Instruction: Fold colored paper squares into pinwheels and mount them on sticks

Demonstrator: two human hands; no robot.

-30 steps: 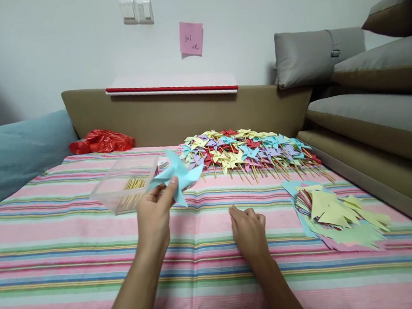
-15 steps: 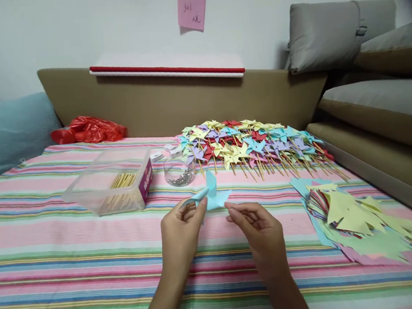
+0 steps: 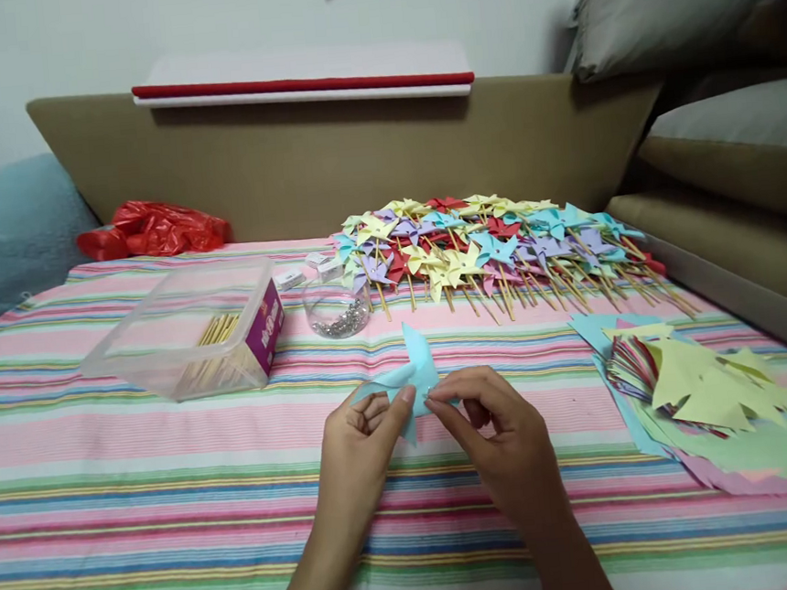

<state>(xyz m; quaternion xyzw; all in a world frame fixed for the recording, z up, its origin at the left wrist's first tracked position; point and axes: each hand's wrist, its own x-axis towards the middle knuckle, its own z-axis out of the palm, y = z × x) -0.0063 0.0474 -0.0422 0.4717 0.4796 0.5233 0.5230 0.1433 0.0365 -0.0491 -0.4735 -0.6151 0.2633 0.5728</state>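
Note:
A light blue paper pinwheel point(image 3: 411, 376) is held low over the striped cloth point(image 3: 175, 479) near the middle. My left hand point(image 3: 365, 444) pinches its left side between thumb and fingers. My right hand point(image 3: 498, 433) is closed in a pinch at the pinwheel's centre; whether a small pin sits in those fingers I cannot make out. Behind the hands stands a small clear jar of metal pins point(image 3: 338, 309). A clear plastic box with wooden sticks point(image 3: 191, 340) lies to the left.
A big heap of finished coloured pinwheels on sticks point(image 3: 493, 254) lies at the back right. Cut paper sheets point(image 3: 712, 396) are stacked at the right. A red plastic bag point(image 3: 153, 229) sits at the back left by the brown headboard point(image 3: 354, 161); sofa cushions point(image 3: 731, 146) rise on the right.
My left hand brought the blue pinwheel down from beside the box to the middle. My right hand rose off the cloth and met it at the centre. The camera tilted downward.

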